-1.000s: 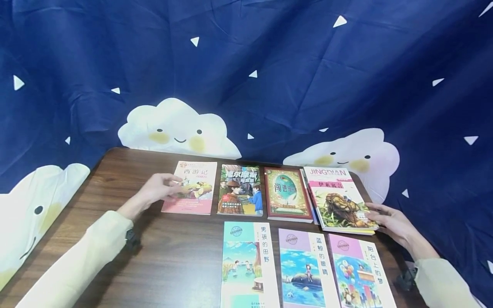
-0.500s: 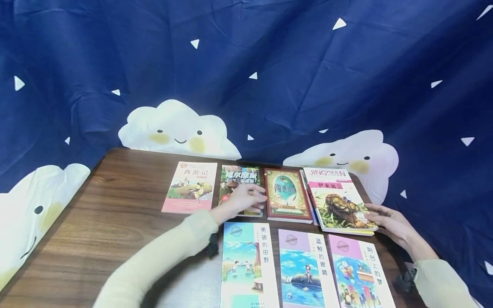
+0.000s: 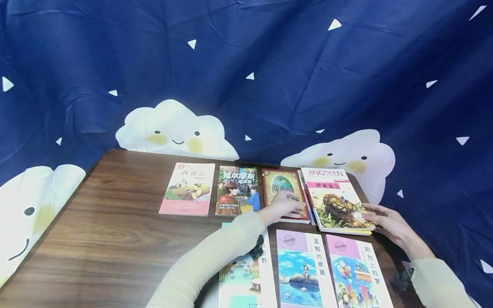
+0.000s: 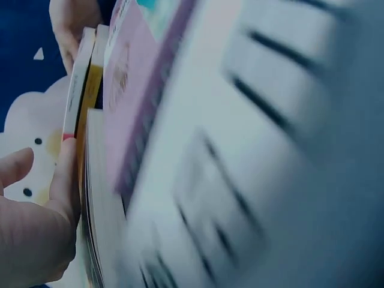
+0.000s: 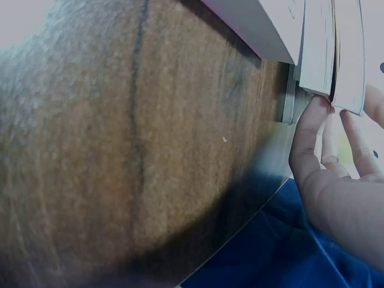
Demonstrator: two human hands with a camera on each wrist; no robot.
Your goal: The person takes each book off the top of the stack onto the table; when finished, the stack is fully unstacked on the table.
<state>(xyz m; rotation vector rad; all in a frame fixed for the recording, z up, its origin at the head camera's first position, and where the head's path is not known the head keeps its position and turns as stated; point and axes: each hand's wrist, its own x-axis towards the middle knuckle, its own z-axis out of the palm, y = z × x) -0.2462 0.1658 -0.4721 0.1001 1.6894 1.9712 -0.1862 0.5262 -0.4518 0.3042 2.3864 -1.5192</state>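
Brown wood worktop (image 3: 100,226): far edge runs just behind the back row; R edge comes close beside the R-hand end. Widest stretch of wood = L of the pink-bottom bk, on toward the near L.
Back row, L to R: pink-bottom bk (image 3: 186,189), detective bk (image 3: 236,191), red-framed bk (image 3: 283,186), white-pink bk (image 3: 335,199). All lie flat, covers up. Narrow strips of wood btwn the first 3.
White-pink bk: far R, on top of a yellow-edged bk (image 4: 90,90); its L side sits v. close to the red-framed bk, w/ a thin purplish edge showing btwn.
L hand (image 3: 283,206): over lower part of red-framed bk; fingers spread, relaxed, nothing gripped. L wrist view has one finger at the spine of the white-pink bk; contact unclear.
R hand (image 3: 390,224): at R edge of white-pink bk; fingers touch edge + cover. Can't tell if gripping or just resting.
Front row: aqua bk (image 3: 240,293), whale bk (image 3: 302,273), balloon bk (image 3: 356,273); slim gaps, near ends cut off by frame.
L sleeve (image 3: 208,256): crosses above aqua bk, hides part of cover.
Backdrop: blue cloth (image 3: 246,51) w/ white clouds, right behind far edge.
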